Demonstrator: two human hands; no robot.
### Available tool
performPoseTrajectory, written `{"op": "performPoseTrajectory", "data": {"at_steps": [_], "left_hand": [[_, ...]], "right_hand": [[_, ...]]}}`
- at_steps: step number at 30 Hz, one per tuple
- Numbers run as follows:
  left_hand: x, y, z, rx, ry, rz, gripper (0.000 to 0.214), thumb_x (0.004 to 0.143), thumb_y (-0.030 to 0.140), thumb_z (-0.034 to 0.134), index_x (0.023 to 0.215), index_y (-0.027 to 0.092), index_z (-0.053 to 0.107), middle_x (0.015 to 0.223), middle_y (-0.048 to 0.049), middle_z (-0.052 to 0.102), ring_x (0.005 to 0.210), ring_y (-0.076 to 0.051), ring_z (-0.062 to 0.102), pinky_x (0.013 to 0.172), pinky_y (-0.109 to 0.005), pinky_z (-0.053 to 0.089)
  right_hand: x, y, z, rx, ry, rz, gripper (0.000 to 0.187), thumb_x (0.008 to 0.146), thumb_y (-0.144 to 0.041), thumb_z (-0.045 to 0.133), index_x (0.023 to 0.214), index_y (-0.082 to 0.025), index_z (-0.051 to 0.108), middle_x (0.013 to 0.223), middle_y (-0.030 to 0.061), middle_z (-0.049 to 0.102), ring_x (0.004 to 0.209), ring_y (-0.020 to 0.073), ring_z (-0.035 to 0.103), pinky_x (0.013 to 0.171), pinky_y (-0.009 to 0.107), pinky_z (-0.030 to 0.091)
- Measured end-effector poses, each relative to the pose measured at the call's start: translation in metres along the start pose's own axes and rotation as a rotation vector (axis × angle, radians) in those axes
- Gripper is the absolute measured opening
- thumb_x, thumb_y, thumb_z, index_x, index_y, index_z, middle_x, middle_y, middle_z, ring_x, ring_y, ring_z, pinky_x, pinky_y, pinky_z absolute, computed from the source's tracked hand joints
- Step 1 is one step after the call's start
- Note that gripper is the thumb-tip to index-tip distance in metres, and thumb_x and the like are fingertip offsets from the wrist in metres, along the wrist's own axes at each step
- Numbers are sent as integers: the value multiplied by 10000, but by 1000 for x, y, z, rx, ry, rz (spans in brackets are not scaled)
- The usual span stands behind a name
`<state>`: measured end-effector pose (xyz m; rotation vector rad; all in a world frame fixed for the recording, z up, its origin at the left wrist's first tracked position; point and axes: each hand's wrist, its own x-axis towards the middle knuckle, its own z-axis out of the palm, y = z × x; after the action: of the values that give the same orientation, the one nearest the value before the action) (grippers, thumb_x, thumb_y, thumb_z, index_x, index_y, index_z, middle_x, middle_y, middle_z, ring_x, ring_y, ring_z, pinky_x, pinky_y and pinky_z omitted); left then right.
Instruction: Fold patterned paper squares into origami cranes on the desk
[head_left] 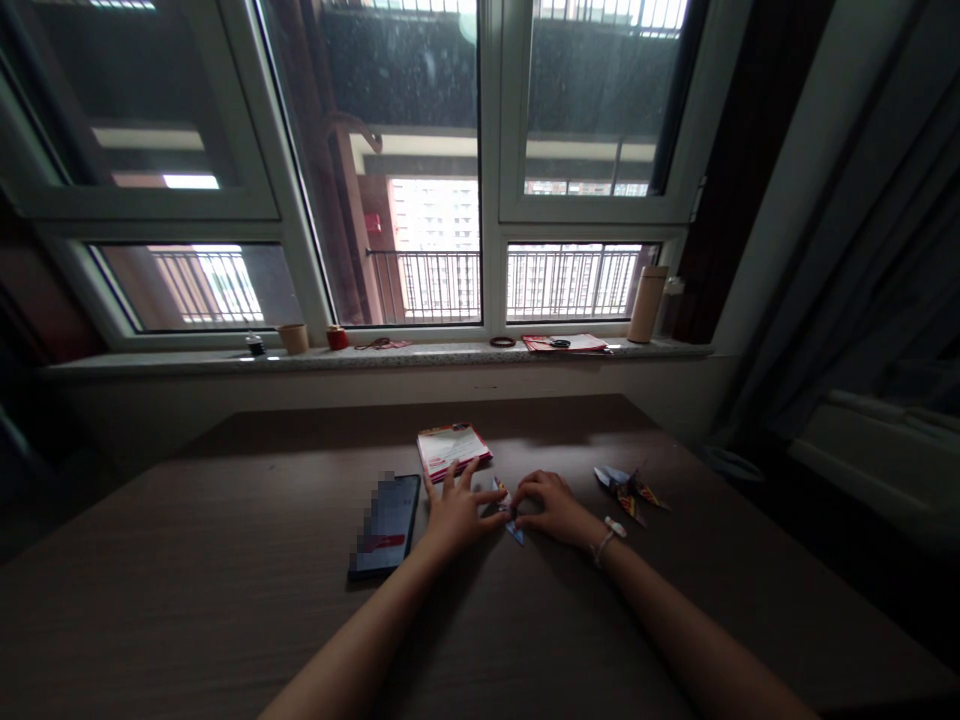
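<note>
A narrow piece of folded paper [514, 530], pale with some printed colour, lies between my two hands on the dark table. My left hand [459, 508] pinches it from the left with thumb and forefinger, its other fingers spread toward the paper stack. From the right, my right hand [553, 505] has thumb and forefinger closed on the same piece; a bracelet [609, 540] circles that wrist. The fingers cover the middle of the fold. Beyond my left fingertips sits a stack of printed paper sheets [452, 448]. To the right lie folded paper pieces [628, 492] with pointed ends.
A phone [386, 530] lies on the table [225, 560] left of my left hand. Along the windowsill [450, 358] stand a paper cup [293, 338], a red spool [337, 338], a small dark bottle [256, 345], papers [566, 343] and a tall flask [648, 305].
</note>
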<state>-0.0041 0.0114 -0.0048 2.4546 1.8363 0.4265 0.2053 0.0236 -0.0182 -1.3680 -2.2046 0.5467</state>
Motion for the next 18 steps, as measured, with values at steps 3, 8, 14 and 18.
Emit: {"op": "performPoseTrajectory", "data": {"at_steps": [3, 8, 14, 18], "left_hand": [[1, 1, -4, 31, -33, -18, 440, 757, 716, 586, 1170, 567, 624, 1591, 47, 305, 1473, -436, 124, 1044, -802, -28], [4, 1, -5, 23, -56, -18, 443, 779, 742, 528, 1178, 572, 616, 1595, 57, 295, 1478, -438, 98, 1045, -802, -26], [7, 0, -1, 38, -2, -42, 322, 890, 631, 461, 1136, 554, 653, 1582, 54, 322, 1475, -407, 139, 1063, -789, 16], [8, -1, -1, 37, -7, -59, 357, 864, 672, 463, 1153, 559, 639, 1584, 56, 317, 1471, -430, 128, 1050, -803, 16]], "right_hand": [[0, 2, 0, -8, -18, 7, 302, 712, -427, 794, 982, -311, 726, 1192, 36, 598, 1206, 266, 473, 1086, 425, 281], [1, 2, 0, -33, -41, 7, 337, 727, -449, 778, 1024, -309, 701, 1219, 31, 588, 1232, 260, 457, 1100, 429, 264], [0, -1, -1, -53, -54, 5, 331, 743, -448, 762, 1044, -329, 692, 1234, 23, 575, 1240, 260, 454, 1104, 430, 259], [0, 0, -1, -50, -58, 1, 342, 747, -454, 755, 1057, -327, 686, 1228, 25, 576, 1231, 258, 456, 1100, 424, 262]]}}
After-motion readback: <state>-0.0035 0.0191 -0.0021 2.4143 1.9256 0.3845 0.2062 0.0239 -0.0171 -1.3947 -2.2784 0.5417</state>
